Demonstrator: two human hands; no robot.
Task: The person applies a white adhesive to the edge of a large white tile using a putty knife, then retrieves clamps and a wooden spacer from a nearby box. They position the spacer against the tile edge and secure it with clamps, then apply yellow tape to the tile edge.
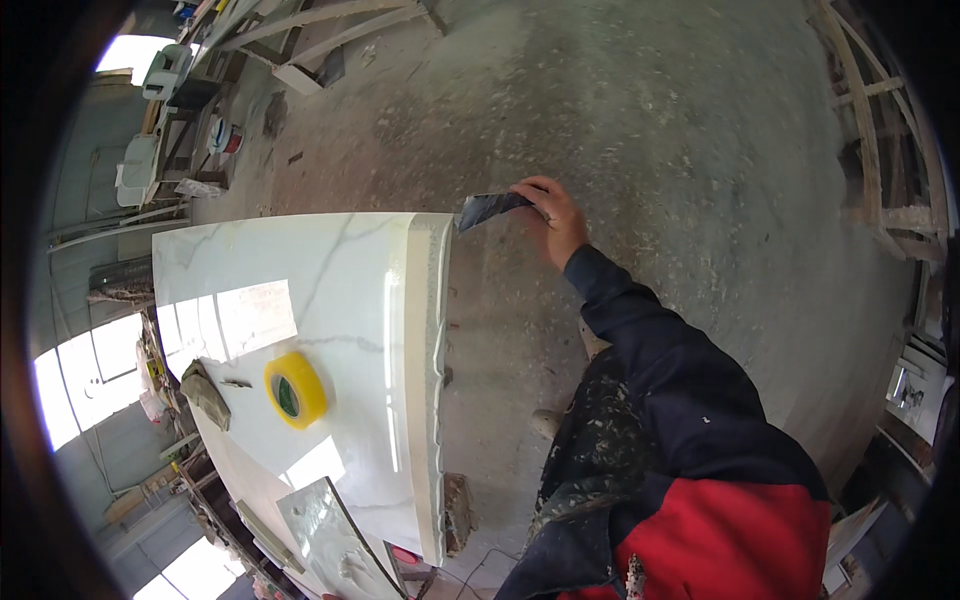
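My right hand [553, 215] grips a dark, flat, scraper-like piece [490, 209] between thumb and fingers. Its left end is at the far right corner of a glossy white slab [340, 260] with grey veins; whether they touch, I cannot tell. A beige strip [415, 400] runs along the slab's right side, with a ragged pale line [437, 380] at the very edge. On the slab lie a yellow tape roll [312, 390], a crumpled olive-grey cloth [206, 394] and a small dark sliver [236, 384]. My left hand is out of view.
A plate [315, 515] smeared with white paste stands out at the slab's near end. Wooden frames [330, 25] are at the far left and others [870, 150] at the right. A white bucket [225, 136] is by the left wall. Pale specks dot the concrete floor [650, 130].
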